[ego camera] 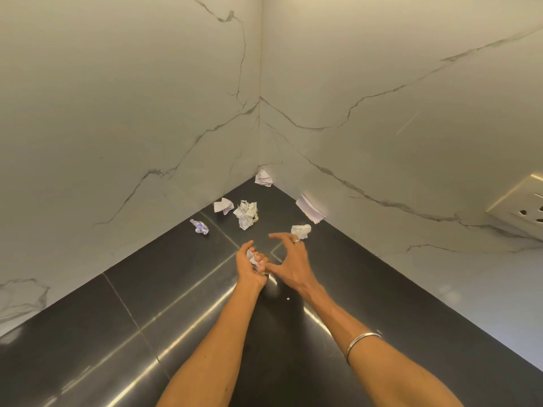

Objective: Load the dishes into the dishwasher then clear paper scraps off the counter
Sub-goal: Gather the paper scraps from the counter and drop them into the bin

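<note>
Several crumpled white paper scraps lie in the corner of the black counter: a big wad, a flat piece, a small bluish one, one in the very corner, a strip leaning on the right wall and a ball. My left hand grips a scrap of paper in curled fingers. Beside it, my right hand hovers with fingers spread, just short of the ball of paper and holding nothing.
Marble-patterned walls meet at the corner behind the scraps. A wall socket sits on the right wall. A tiny white fleck lies on the counter near my right wrist.
</note>
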Tool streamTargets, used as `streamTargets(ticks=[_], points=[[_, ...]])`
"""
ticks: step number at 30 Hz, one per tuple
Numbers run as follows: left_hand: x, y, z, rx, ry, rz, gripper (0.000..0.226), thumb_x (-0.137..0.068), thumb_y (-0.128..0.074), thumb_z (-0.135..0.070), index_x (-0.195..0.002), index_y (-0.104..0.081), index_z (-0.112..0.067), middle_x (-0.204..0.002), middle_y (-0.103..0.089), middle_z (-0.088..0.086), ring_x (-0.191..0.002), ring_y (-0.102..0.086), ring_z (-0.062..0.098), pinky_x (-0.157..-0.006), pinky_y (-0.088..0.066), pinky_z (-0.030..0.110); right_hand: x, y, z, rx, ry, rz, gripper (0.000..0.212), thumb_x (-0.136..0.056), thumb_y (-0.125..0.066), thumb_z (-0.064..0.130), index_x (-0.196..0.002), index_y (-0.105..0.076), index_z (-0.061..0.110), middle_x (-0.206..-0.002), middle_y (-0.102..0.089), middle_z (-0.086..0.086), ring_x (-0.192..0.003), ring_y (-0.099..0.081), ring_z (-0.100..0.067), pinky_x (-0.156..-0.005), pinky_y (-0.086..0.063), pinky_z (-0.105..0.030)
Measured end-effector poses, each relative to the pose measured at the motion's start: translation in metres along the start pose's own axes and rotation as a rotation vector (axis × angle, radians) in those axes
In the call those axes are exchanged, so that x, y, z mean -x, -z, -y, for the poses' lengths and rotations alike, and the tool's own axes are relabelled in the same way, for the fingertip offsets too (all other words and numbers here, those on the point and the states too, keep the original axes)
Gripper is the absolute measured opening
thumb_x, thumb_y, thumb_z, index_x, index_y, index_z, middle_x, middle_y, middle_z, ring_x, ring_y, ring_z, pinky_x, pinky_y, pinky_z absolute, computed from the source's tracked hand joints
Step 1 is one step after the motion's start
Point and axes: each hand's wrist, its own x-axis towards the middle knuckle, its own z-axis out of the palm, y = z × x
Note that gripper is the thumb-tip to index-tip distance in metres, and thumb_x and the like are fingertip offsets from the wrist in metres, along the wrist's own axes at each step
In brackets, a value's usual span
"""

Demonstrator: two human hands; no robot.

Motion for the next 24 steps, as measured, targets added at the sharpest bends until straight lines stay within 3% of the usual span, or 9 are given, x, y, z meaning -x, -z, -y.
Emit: streamTargets(ticks=[2,5,8,11,13,16,19,22,24], points=[[-0.010,0.006,-0.002,0.025,0.000,0.007,0.035,-0.092,-0.054,-0.020,-0.060,-0.040,-0.019,-0.035,-0.034,-0.004,-0.025,-0.032,0.007,-0.027,-0.022,0.014,-0.013,0.000,-0.009,0.073,-0.052,-0.112,0.064,-0.072,-0.079,0.053,-0.129,-0.054,0.037,-0.142,-0.040,0.003,-0.129,-0.034,-0.015,-0.107,-0.025,-0.036],[-0.016,0.012,0.011,-0.132,-0.006,-0.002,0.036,-0.093,-0.058,-0.023,-0.061,-0.043,-0.019,-0.041,-0.040,-0.004,-0.026,-0.035,0.008,-0.027,-0.020,0.015,-0.034,0.006,-0.019,0.173,-0.148,-0.264,0.054,-0.085,-0.073,0.018,-0.133,-0.053,0.032,-0.154,-0.030,-0.002,-0.143,-0.024,-0.027,-0.116,-0.024,-0.044],[-0.016,0.010,0.021,-0.275,-0.061,-0.045,0.038,-0.092,-0.063,-0.026,-0.058,-0.048,-0.018,-0.049,-0.042,-0.002,-0.029,-0.034,0.010,-0.030,-0.021,0.016,-0.055,0.009,-0.034,0.301,-0.187,-0.137,0.061,-0.083,-0.068,0.000,-0.137,-0.052,0.023,-0.154,-0.034,-0.009,-0.142,-0.032,-0.032,-0.114,-0.031,-0.045],[-0.015,0.010,0.017,-0.264,-0.057,-0.056,0.039,-0.091,-0.064,-0.029,-0.057,-0.049,-0.019,-0.050,-0.043,-0.002,-0.030,-0.035,0.010,-0.030,-0.022,0.017,-0.058,0.006,-0.047,0.311,-0.217,-0.043,0.031,-0.082,-0.062,0.000,-0.105,-0.069,0.020,-0.119,-0.062,-0.007,-0.113,-0.056,-0.029,-0.094,-0.050,-0.036],[-0.016,0.011,0.017,-0.237,-0.058,-0.070,0.037,-0.090,-0.064,-0.032,-0.058,-0.051,-0.020,-0.051,-0.044,-0.003,-0.031,-0.036,0.011,-0.031,-0.022,0.017,-0.050,0.003,-0.050,0.260,-0.237,-0.067,0.026,-0.082,-0.058,-0.001,-0.090,-0.073,0.018,-0.098,-0.064,-0.004,-0.094,-0.060,-0.023,-0.080,-0.051,-0.031],[-0.016,0.009,0.021,-0.199,-0.075,-0.091,0.035,-0.089,-0.065,-0.033,-0.060,-0.052,-0.019,-0.053,-0.044,-0.003,-0.034,-0.038,0.012,-0.032,-0.024,0.018,-0.034,0.003,-0.043,0.126,-0.312,-0.108,0.022,-0.086,-0.062,0.004,-0.093,-0.078,0.017,-0.092,-0.071,-0.002,-0.085,-0.065,-0.018,-0.075,-0.050,-0.025],[-0.014,0.005,0.023,-0.176,-0.080,-0.099,0.034,-0.089,-0.065,-0.033,-0.062,-0.051,-0.020,-0.053,-0.044,-0.002,-0.035,-0.040,0.012,-0.033,-0.025,0.018,-0.018,0.005,-0.032,-0.037,-0.326,-0.174,0.016,-0.085,-0.070,0.013,-0.097,-0.079,0.018,-0.088,-0.075,0.003,-0.079,-0.066,-0.006,-0.068,-0.040,-0.001],[-0.015,0.002,0.025,-0.187,-0.089,-0.150,0.029,-0.084,-0.068,-0.036,-0.067,-0.054,-0.018,-0.058,-0.051,-0.001,-0.038,-0.045,0.014,-0.035,-0.030,0.019,-0.011,0.006,-0.012,-0.093,-0.226,-0.180,0.010,-0.080,-0.075,0.020,-0.090,-0.076,0.022,-0.080,-0.074,0.012,-0.073,-0.066,0.004,-0.066,-0.044,-0.004],[-0.014,0.002,0.026,-0.179,-0.074,-0.134,0.029,-0.080,-0.070,-0.041,-0.076,-0.062,-0.013,-0.066,-0.062,0.004,-0.047,-0.057,0.017,-0.042,-0.043,0.023,-0.006,0.003,0.001,-0.092,-0.175,-0.106,0.011,-0.078,-0.075,0.017,-0.088,-0.076,0.021,-0.078,-0.073,0.012,-0.070,-0.066,0.006,-0.064,-0.046,-0.005]])
